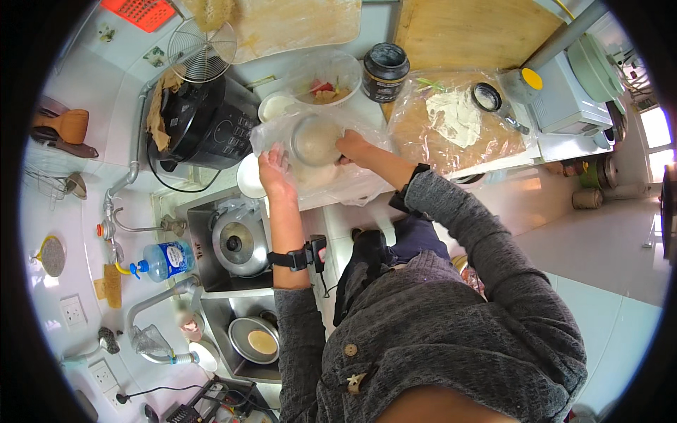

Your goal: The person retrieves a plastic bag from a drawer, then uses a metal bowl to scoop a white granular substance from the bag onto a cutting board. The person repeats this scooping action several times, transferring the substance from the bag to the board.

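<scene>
Clear plastic sheeting lies over the worktop before me, with a round, see-through bowl-like vessel at its middle. My left hand rests palm up at the sheeting's left edge, fingers apart; whether it pinches any film cannot be told. On the vessel's right side, my right hand has curled fingers, and what lies within them is hidden. A white bowl is partly behind my left hand. To the right, white flour lies on a plastic-covered wooden board, beside a black round lid holding flour.
A black electric cooker stands left, near a sink with a lidded metal pot. Behind the sheeting are a clear bowl with food scraps and an open black tub. A yellow-lidded jar stands at the right.
</scene>
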Motion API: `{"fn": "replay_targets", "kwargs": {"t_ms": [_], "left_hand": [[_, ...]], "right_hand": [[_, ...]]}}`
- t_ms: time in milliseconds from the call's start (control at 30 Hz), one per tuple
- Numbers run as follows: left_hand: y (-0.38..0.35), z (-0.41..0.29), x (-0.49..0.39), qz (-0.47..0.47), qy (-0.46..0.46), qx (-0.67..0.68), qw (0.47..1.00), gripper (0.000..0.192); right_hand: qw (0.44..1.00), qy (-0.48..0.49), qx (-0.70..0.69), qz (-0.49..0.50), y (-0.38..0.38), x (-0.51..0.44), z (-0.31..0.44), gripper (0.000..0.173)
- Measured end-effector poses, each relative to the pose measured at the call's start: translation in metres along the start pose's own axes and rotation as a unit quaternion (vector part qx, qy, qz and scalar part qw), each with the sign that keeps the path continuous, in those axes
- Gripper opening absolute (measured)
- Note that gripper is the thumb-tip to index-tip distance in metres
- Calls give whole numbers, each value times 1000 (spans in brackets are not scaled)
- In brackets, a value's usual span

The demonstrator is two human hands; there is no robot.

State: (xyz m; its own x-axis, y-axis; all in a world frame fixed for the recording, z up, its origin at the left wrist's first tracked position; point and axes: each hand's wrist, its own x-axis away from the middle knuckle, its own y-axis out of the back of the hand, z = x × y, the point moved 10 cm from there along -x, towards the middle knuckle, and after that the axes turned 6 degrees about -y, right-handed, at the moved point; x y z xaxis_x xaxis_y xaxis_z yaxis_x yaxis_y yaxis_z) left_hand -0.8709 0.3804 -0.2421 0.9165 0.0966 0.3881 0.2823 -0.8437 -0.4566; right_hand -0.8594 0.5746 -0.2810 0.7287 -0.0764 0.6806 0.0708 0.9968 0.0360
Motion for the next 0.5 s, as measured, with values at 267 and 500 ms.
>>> {"fn": "replay_targets", "kwargs": {"t_ms": [267, 500], "left_hand": [[-13, -5, 10, 28, 3, -8, 1000, 61], [-10, -5, 11, 10, 3, 3, 1000, 62]], "right_hand": [[993, -65, -92, 45, -6, 10, -6, 26], [990, -35, -136, 11, 0, 21, 0, 27]]}}
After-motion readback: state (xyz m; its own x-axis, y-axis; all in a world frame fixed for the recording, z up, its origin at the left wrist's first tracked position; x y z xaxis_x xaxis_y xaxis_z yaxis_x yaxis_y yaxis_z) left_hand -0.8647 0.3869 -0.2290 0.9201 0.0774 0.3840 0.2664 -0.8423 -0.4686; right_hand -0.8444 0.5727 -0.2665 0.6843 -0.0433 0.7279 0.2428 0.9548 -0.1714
